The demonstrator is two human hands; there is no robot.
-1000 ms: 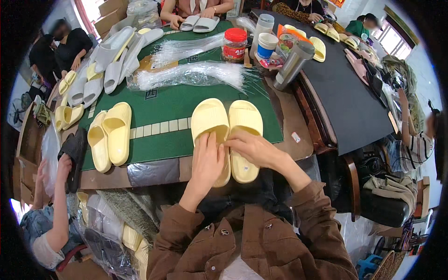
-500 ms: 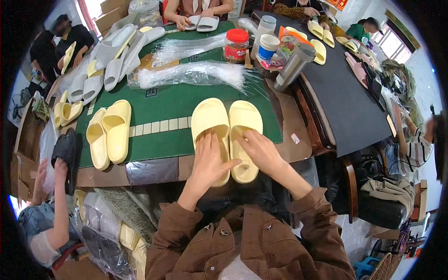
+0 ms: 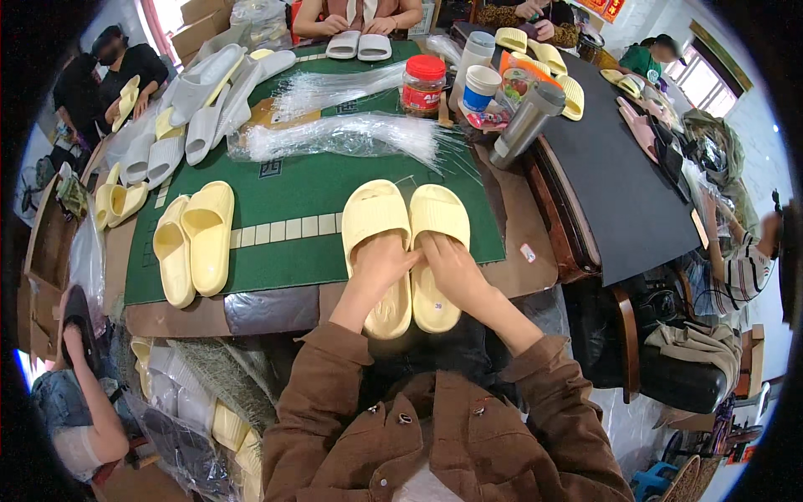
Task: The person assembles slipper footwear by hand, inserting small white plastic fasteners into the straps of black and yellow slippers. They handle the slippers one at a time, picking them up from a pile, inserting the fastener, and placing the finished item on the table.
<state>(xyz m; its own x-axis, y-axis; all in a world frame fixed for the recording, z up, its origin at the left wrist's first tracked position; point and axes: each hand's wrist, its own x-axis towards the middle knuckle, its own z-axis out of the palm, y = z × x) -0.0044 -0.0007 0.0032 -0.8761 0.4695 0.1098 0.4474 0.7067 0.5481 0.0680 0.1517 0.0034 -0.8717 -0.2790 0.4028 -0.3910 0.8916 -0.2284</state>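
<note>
A pair of yellow slippers lies side by side at the table's near edge, toes pointing away, heels past the edge. My left hand (image 3: 382, 266) is in the left slipper (image 3: 375, 217), fingers under its strap, thumb toward the gap between the two. My right hand (image 3: 450, 266) reaches under the strap of the right slipper (image 3: 440, 216) at its inner side. Both hands look closed at the slippers' inner sides and nearly meet; their fingertips are hidden. A thin pale strand (image 3: 405, 178) shows between the toes, apparently a cable tie.
Another yellow slipper pair (image 3: 209, 238) lies left on the green mat (image 3: 293, 192). Bundles of clear cable ties (image 3: 351, 134) lie beyond. A red-lidded jar (image 3: 423, 84), paper cup (image 3: 480, 87) and steel tumbler (image 3: 529, 124) stand back right. Grey slippers (image 3: 201, 125) pile up left. Co-workers sit around.
My left hand has shifted right, its fingers deeper under the strap, and my right hand has drawn inward toward it. At the left, a co-worker's dark slipper has moved outward and down.
</note>
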